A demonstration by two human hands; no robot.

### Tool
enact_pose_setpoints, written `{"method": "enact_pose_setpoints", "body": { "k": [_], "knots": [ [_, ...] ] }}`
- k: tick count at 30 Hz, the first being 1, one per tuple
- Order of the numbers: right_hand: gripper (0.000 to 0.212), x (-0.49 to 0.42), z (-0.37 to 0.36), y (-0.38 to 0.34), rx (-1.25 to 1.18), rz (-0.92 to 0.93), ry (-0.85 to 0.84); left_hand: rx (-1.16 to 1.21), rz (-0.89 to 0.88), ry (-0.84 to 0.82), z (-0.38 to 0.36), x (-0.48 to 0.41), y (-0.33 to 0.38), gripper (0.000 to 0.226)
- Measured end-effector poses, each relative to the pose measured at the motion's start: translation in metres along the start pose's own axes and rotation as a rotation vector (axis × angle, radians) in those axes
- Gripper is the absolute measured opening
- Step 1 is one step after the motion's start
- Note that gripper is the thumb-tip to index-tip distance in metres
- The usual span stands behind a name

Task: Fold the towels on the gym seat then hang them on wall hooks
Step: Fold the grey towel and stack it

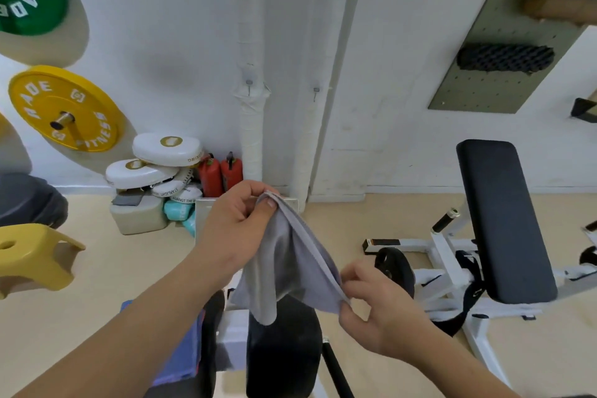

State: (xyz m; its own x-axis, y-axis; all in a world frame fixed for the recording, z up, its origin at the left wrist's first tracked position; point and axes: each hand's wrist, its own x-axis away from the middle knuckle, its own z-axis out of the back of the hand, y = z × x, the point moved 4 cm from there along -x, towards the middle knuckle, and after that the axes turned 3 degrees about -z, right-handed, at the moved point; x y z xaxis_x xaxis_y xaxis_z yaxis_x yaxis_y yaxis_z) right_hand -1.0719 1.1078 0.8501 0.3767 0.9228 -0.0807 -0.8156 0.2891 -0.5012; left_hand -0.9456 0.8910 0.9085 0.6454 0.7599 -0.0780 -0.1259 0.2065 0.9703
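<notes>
Your left hand (239, 220) pinches the grey towel (284, 265) at its far top corner; your right hand (381, 307) pinches its near hem. The soft cloth sags above the black padded seat (284, 349).

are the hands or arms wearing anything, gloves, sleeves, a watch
Nothing is worn on them that shows. The left hand and the right hand have no gloves, rings or tape. The left forearm and the right forearm have no sleeve, watch or band, as far as the picture's edge. The one nail in clear view looks short and unpainted.
</notes>
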Motion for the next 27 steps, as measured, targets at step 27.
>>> {"method": "enact_pose_setpoints", "body": {
  "k": [27],
  "knots": [
    [0.021,-0.014,0.05,0.077,-0.239,-0.475,0.068,-0.006,0.164,-0.029,0.033,-0.008,-0.09,0.017]
  ]
}}
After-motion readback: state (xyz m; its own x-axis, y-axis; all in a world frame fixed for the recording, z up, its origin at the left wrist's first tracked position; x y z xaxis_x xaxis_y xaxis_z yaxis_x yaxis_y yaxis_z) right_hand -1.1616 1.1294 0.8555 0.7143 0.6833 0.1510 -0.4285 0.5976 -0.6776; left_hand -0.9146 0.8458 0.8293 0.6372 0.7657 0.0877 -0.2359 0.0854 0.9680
